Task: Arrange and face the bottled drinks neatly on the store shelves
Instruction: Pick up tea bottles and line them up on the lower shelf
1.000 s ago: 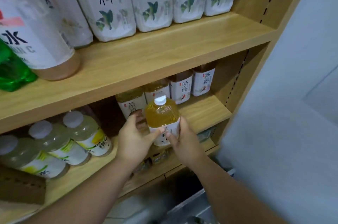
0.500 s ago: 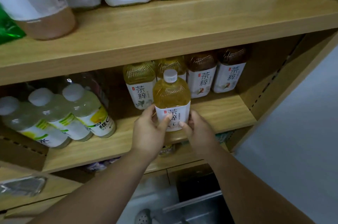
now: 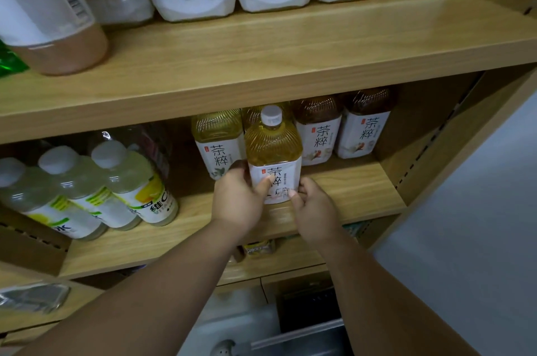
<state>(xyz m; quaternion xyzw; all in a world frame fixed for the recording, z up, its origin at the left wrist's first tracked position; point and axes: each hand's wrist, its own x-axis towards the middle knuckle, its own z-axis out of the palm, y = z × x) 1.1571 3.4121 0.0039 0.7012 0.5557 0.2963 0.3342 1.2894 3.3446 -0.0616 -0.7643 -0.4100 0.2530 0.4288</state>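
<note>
So both hands are wrapped round the yellow-green tea bottle with the white label and white cap [image 3: 272, 156], standing upright near the front edge of the middle wooden shelf [image 3: 348, 190]. Left hand [image 3: 236, 200] has its fingers closed on the left side with the thumb on the label, right hand [image 3: 315, 206] grips low on the right. I'd guess that's for twisting the label forward, matching the row of similar tea bottles [image 3: 316, 135] just behind it.

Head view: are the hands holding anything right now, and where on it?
Yes: the yellow tea bottle with white cap, gripped at its lower white label by the left hand and right hand, one each side.
</note>
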